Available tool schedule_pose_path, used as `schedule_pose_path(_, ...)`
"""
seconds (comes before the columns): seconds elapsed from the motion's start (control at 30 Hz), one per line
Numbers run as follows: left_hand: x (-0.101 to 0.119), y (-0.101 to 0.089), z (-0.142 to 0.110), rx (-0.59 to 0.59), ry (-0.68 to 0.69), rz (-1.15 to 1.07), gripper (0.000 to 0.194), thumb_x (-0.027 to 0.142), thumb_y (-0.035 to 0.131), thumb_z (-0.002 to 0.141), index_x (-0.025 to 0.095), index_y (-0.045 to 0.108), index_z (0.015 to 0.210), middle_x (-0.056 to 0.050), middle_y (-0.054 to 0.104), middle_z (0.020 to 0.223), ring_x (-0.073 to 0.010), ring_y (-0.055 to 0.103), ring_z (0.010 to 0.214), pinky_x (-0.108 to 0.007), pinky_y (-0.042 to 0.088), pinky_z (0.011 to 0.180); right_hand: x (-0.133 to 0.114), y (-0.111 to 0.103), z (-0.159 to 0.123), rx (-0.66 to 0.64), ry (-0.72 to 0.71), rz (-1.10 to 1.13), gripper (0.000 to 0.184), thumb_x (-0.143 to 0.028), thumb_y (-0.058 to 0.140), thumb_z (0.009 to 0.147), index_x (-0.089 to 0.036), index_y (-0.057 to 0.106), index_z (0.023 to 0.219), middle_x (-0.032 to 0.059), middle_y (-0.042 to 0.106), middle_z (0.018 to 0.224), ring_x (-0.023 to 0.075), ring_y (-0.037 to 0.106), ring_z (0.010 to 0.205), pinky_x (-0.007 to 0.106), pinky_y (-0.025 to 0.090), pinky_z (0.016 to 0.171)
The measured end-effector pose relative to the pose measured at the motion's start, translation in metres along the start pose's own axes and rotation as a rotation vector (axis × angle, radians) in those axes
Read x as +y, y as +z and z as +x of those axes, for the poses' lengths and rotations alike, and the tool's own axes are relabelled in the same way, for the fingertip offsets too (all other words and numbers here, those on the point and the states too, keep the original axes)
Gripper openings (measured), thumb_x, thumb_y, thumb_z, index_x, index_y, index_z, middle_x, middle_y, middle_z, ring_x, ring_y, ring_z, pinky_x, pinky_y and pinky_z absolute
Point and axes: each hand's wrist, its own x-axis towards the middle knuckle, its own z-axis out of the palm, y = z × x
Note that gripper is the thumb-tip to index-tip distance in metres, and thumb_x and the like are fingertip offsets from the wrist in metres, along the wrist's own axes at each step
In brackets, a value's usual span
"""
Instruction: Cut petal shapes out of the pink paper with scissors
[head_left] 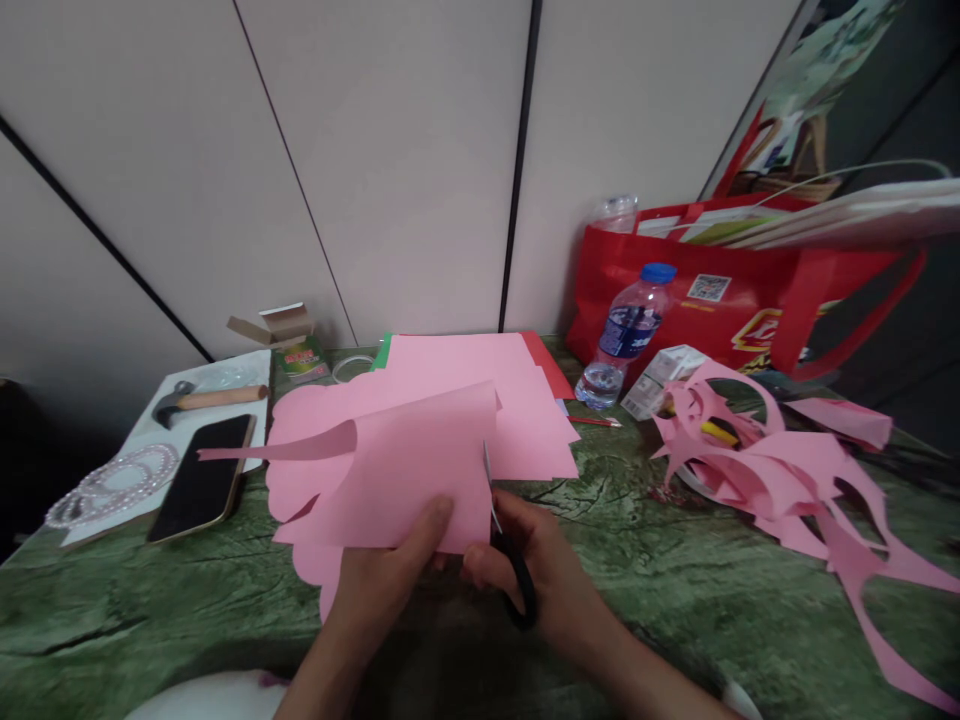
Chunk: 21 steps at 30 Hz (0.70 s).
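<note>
My left hand grips the lower edge of a pink paper sheet, thumb on top and fingers beneath. A narrow, partly cut strip of that sheet sticks out to the left. My right hand is closed around the black handles of a pair of scissors. The scissor blades point away from me and lie at the sheet's right edge. Under and behind the held sheet are scalloped pink paper cutouts and a stack of pink sheets.
Pink paper scraps heap up on the right. Behind them stand a water bottle, a small white box and a red bag. On the left lie a phone, a hammer, bead strings and an open small box.
</note>
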Motion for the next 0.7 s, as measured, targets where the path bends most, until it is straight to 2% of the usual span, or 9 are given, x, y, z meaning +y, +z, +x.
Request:
schedule_pose_path(0.2, -0.0013, -0.0007, 0.0011, -0.017, 0.017, 0.010, 0.031, 0.039, 0.061, 0.064, 0.022, 0.048, 0.042, 0.004, 0.050, 0.039, -0.0132, 0.049, 0.042, -0.025, 0.042, 0.046, -0.0004, -0.0001, -0.0016, -0.003, -0.005, -0.028, 0.021, -0.027, 0.072, 0.067, -0.015, 0.057, 0.074, -0.0047, 0.053, 0.058, 0.0075, 0.041, 0.049, 0.018, 0.034, 0.046)
schedule_pose_path(0.53, -0.0018, -0.0023, 0.0031, -0.050, 0.029, 0.016, 0.032, 0.043, 0.060, 0.064, 0.022, 0.049, 0.043, 0.003, 0.049, 0.039, -0.0142, 0.050, 0.042, -0.027, 0.043, 0.047, 0.0000, 0.0004, -0.0010, 0.018, 0.013, -0.172, 0.032, -0.046, 0.066, 0.067, -0.017, 0.053, 0.069, -0.0039, 0.050, 0.054, 0.0092, 0.041, 0.046, 0.021, 0.034, 0.044)
schedule_pose_path(0.7, -0.0019, -0.0026, 0.0033, -0.050, 0.001, 0.000, 0.033, 0.044, 0.062, 0.064, 0.022, 0.050, 0.043, 0.003, 0.050, 0.040, -0.0145, 0.050, 0.042, -0.027, 0.043, 0.047, -0.0001, 0.0000, -0.0014, 0.037, 0.042, -0.187, 0.033, -0.048, 0.064, 0.068, -0.017, 0.052, 0.069, -0.0042, 0.048, 0.052, 0.0090, 0.040, 0.045, 0.022, 0.033, 0.044)
